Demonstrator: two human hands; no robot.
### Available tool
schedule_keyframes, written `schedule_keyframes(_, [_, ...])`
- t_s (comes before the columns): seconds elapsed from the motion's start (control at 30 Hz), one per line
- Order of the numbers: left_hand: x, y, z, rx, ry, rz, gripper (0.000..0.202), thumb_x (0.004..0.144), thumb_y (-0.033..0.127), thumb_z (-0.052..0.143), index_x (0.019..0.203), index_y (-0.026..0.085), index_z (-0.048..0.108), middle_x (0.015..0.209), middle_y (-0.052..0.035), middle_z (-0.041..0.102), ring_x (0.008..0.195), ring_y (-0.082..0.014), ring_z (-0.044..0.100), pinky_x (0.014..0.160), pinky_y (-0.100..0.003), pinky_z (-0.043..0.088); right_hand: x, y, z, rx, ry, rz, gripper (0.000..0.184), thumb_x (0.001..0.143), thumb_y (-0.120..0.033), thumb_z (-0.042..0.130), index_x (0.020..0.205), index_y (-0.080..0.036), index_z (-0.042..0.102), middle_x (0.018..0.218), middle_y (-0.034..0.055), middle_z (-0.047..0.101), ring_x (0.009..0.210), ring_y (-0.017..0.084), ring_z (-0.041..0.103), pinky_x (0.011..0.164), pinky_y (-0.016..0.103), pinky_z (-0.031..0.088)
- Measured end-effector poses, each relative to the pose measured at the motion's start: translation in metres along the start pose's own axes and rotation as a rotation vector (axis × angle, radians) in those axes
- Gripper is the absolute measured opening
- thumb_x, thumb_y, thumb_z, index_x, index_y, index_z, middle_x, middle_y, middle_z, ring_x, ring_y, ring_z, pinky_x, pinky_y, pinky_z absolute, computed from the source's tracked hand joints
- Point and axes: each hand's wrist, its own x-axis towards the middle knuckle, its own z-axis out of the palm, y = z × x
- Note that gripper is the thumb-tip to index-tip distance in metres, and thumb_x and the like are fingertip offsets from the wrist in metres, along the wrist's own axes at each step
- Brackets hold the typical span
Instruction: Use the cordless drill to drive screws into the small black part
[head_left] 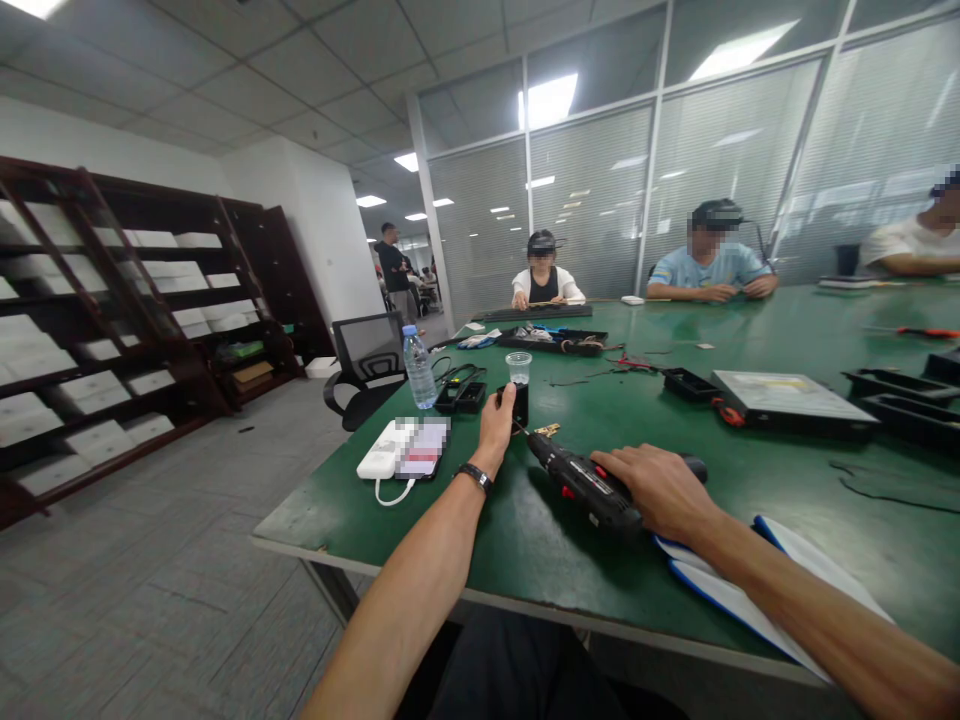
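Observation:
My left hand (496, 428) is closed around the side of a small dark box-like part (519, 402) on the green table, a wristband below it. With its fingers wrapped over the body, my right hand (658, 488) holds a black power screwdriver (577, 478) with red buttons. The tool lies slanted, its thin bit pointing left toward the dark part. Whether the tip touches the part I cannot tell. Just behind the bit sits a small brass-coloured piece (549, 430). A clear plastic cup (518, 366) stands directly beyond my left hand.
A water bottle (419, 368), a phone (423, 447) and a cabled white power bank (386, 449) are on the left. Farther back lies a black tray (566, 342) of parts. A flat metal-topped box (791, 400) stands right; gloves (750, 590) lie under my right forearm. Several people sit opposite.

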Motion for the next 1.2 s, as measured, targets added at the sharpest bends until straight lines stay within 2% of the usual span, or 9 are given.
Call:
schedule_keyframes(0.1, [0.001,-0.004,0.0,0.007,-0.013,0.039,0.058,0.079,0.068,0.058,0.107,0.017,0.063,0.103,-0.0109,0.068,0.088,-0.0209,0.065,0.073,-0.032,0.054,0.001,-0.001,-0.001,0.01,-0.004,0.006,0.042,0.079,-0.024,0.059,0.12,-0.021,0.062,0.101,0.0095,0.071,0.089,0.024,0.063,0.079,0.035,0.04])
schedule_keyframes(0.23, [0.006,-0.011,0.001,0.042,0.029,0.116,0.039,0.077,0.04,0.073,0.106,0.017,0.062,0.107,-0.0106,0.068,0.099,-0.0218,0.063,0.091,-0.036,0.05,0.002,-0.001,-0.002,0.024,-0.016,0.009,0.043,0.079,-0.026,0.06,0.121,-0.021,0.061,0.101,0.0101,0.07,0.088,0.024,0.063,0.078,0.034,0.039])
schedule_keyframes(0.33, [0.009,-0.014,0.001,0.033,0.047,0.151,0.027,0.075,0.023,0.072,0.1,0.018,0.062,0.105,-0.0097,0.068,0.099,-0.0224,0.063,0.097,-0.039,0.046,0.002,-0.002,-0.004,0.022,-0.02,0.004,0.043,0.079,-0.026,0.059,0.121,-0.02,0.06,0.101,0.0104,0.07,0.088,0.024,0.063,0.078,0.035,0.039])
schedule_keyframes(0.47, [0.01,-0.015,0.0,-0.052,0.057,0.139,0.024,0.073,0.013,0.071,0.095,0.019,0.064,0.101,-0.0088,0.067,0.102,-0.0229,0.062,0.101,-0.041,0.043,0.002,-0.002,-0.006,0.018,-0.025,0.003,0.041,0.08,-0.023,0.058,0.121,-0.02,0.06,0.101,0.0101,0.07,0.089,0.024,0.063,0.077,0.035,0.039])
schedule_keyframes(0.87, [0.008,-0.015,0.002,0.046,0.095,0.192,0.022,0.075,0.011,0.065,0.096,0.019,0.063,0.102,-0.0083,0.067,0.098,-0.0218,0.062,0.1,-0.04,0.044,0.003,-0.004,-0.009,0.011,-0.029,-0.002,0.037,0.081,-0.023,0.057,0.118,-0.022,0.059,0.095,0.0078,0.07,0.086,0.023,0.063,0.074,0.033,0.036])
schedule_keyframes(1.03, [0.008,-0.014,0.002,0.015,0.082,0.168,0.03,0.072,0.008,0.065,0.098,0.02,0.063,0.105,-0.0064,0.067,0.103,-0.0214,0.06,0.105,-0.04,0.041,0.003,-0.005,-0.012,-0.002,-0.048,0.028,0.038,0.082,-0.025,0.058,0.12,-0.022,0.058,0.095,0.0083,0.07,0.086,0.023,0.063,0.072,0.032,0.036])
schedule_keyframes(1.2, [0.009,-0.016,0.003,0.006,0.078,0.173,0.032,0.069,0.01,0.068,0.099,0.02,0.064,0.105,-0.0066,0.067,0.102,-0.0214,0.06,0.103,-0.039,0.041,0.002,-0.005,-0.013,-0.018,-0.048,0.032,0.038,0.082,-0.027,0.058,0.121,-0.023,0.058,0.095,0.0076,0.07,0.085,0.024,0.063,0.071,0.032,0.036])
